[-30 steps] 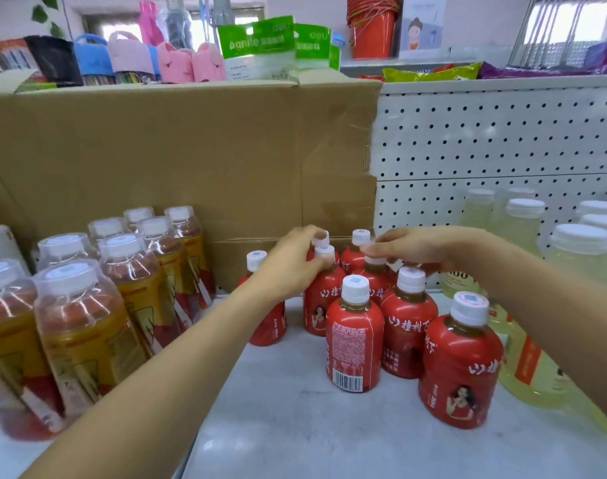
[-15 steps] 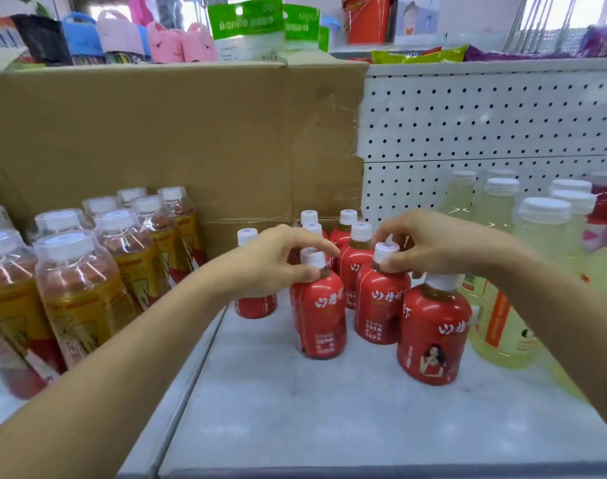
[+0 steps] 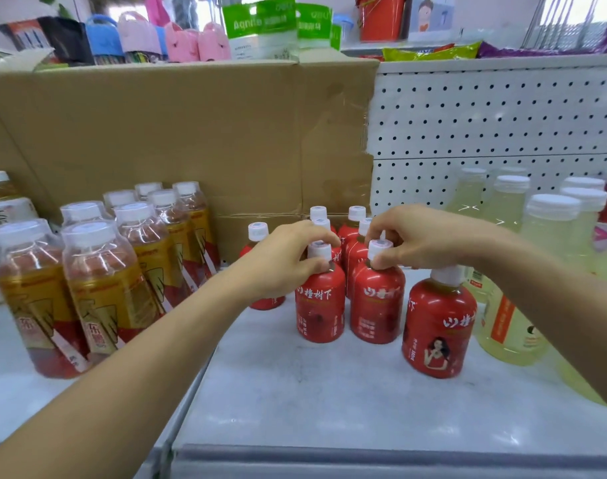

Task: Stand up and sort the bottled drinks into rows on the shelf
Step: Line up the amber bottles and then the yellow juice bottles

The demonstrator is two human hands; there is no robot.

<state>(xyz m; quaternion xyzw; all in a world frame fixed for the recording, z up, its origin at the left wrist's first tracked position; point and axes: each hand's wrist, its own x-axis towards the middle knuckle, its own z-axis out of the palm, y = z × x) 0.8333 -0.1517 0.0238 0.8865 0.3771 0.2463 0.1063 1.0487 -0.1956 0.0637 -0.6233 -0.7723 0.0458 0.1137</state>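
Left hand (image 3: 288,261) grips the neck of an upright red bottle (image 3: 320,305) on the shelf (image 3: 329,402); right hand (image 3: 423,236) pinches the cap of a second bottle (image 3: 376,305) just beside it. Rear bottles (image 3: 356,216) sit half hidden behind both hands.

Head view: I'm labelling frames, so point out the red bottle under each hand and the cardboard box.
Left-hand red bottle (image 3: 320,307): head view, front label.
Right-hand red bottle (image 3: 376,305): head view, front label.
Cardboard box (image 3: 177,133): head view, front panel.
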